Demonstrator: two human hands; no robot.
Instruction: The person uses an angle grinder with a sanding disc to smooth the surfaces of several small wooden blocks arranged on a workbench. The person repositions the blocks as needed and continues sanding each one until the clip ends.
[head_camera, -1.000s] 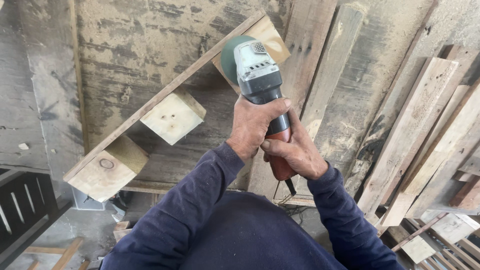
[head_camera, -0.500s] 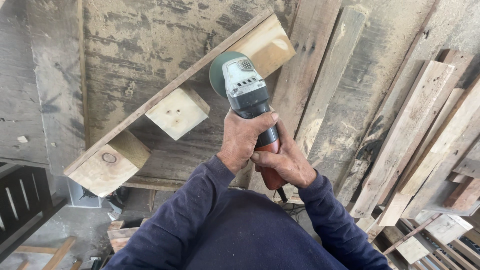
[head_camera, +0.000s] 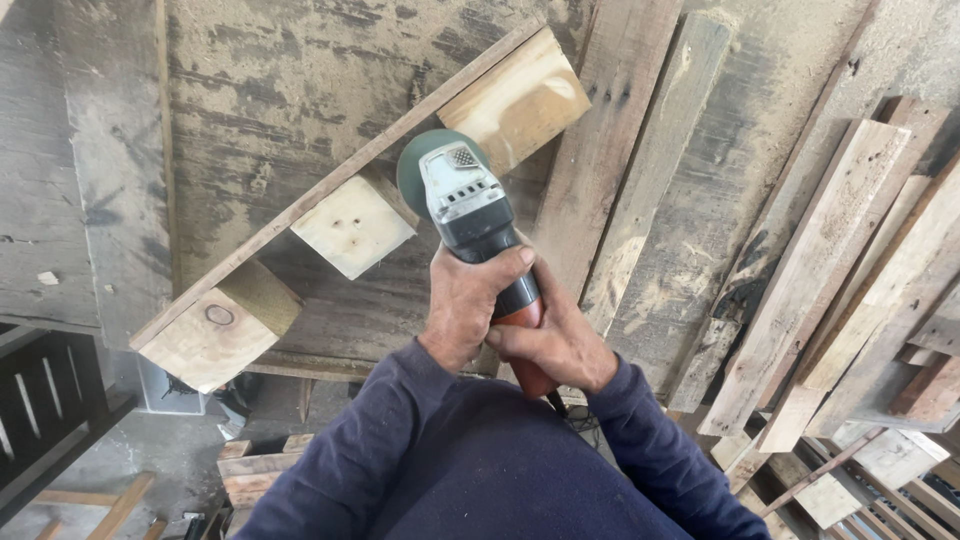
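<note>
Both hands are gripping an angle grinder (head_camera: 470, 215): left hand (head_camera: 468, 305) is wrapping fully closed around the dark body just behind the grey head, thumb lying across the top, fingers curled under; right hand (head_camera: 555, 340) is closing around the red rear handle lower down, fingers curled tight, touching the left hand. Green guard and disc are sitting at the far end of the tool, between the middle block (head_camera: 352, 224) and the top block (head_camera: 515, 95) of a pallet piece, just beside the thin slat (head_camera: 330, 190) those blocks are fixed to; cannot tell if the disc is touching the wood. A third block (head_camera: 210, 335) with a ring-shaped knot is sitting at the lower left end of the same slat. The pallet piece is lying diagonally on a worn, dusty board surface (head_camera: 250, 80). Loose planks (head_camera: 830, 270) are leaning and stacking to the right, overlapping each other. Dark blue sleeves (head_camera: 350, 450) are filling the lower middle of the view. A black cord is hanging from the grinder's rear, just below the right hand. Small wood offcuts (head_camera: 262, 470) are lying on the floor at lower left, near a dark slatted frame (head_camera: 40, 420)
</note>
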